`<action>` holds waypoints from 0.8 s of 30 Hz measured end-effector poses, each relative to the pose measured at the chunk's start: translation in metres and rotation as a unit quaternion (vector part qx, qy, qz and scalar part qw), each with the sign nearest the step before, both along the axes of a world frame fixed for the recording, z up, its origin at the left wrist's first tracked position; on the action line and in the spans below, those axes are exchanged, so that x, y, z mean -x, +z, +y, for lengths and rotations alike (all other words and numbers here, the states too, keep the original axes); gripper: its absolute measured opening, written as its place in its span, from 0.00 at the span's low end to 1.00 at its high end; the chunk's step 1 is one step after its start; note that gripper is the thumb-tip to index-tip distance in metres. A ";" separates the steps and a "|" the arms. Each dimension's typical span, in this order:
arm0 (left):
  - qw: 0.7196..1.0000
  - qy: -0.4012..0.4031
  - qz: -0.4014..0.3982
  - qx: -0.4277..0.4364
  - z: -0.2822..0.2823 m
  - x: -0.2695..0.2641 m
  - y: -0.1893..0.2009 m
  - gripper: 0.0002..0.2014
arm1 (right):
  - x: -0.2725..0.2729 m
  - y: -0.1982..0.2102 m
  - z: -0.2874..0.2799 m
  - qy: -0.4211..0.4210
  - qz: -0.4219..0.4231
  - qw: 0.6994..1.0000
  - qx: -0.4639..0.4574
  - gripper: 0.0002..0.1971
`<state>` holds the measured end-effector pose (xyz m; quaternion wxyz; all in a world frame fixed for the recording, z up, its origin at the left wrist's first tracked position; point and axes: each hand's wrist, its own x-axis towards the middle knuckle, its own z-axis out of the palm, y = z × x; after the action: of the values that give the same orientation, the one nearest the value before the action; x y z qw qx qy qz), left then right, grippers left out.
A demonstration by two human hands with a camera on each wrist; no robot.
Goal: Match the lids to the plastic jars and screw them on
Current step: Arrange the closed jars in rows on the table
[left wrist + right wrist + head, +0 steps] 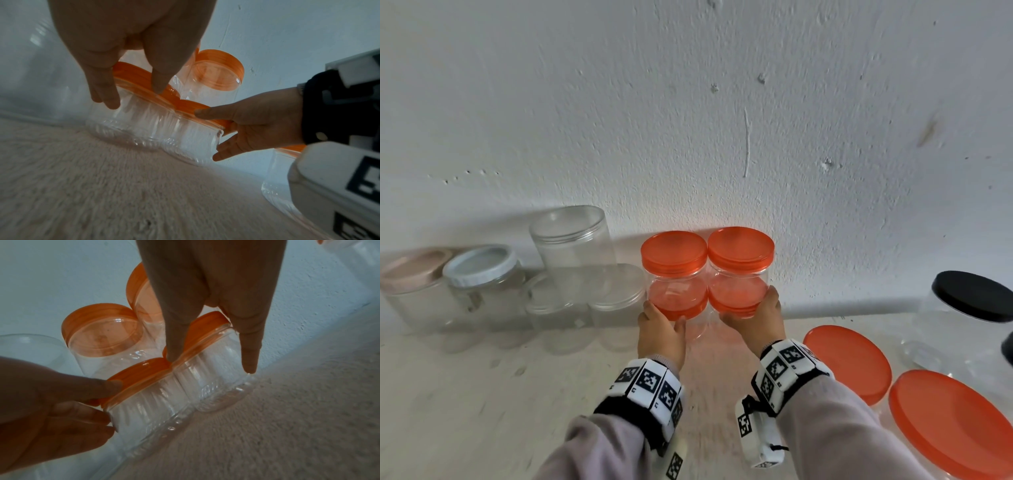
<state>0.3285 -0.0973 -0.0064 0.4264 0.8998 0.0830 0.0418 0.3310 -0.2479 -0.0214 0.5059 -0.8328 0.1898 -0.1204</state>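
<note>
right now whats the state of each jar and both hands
left short jar: orange lid on, upright
right short jar: orange lid on, upright, touching the left one
left hand: grips left short jar
right hand: grips right short jar
left tall jar: orange lid on
right tall jar: orange lid on
big clear jar: open, no lid

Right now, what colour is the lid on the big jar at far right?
Black lid; the head view shows it best.
</note>
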 end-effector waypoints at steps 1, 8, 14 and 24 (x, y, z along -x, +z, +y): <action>1.000 -0.003 -0.001 0.002 0.001 0.000 0.000 0.33 | 0.002 0.001 0.002 0.001 0.004 1.000 -0.006 0.54; 0.998 -0.048 -0.030 -0.013 0.016 0.015 0.000 0.36 | 0.042 0.019 0.015 0.027 -0.046 0.999 0.000 0.50; 0.990 -0.114 -0.061 -0.050 0.012 0.046 0.004 0.24 | 0.122 0.057 0.010 0.062 -0.179 0.980 0.053 0.30; 0.946 -0.288 -0.140 -0.048 -0.057 0.092 0.028 0.21 | 0.263 0.098 -0.055 0.022 -0.231 0.963 0.135 0.17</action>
<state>0.2363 -0.1545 0.0215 0.3840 0.8897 -0.2423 0.0471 0.0679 -0.3033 0.0765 0.4210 -0.8473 0.0313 -0.3224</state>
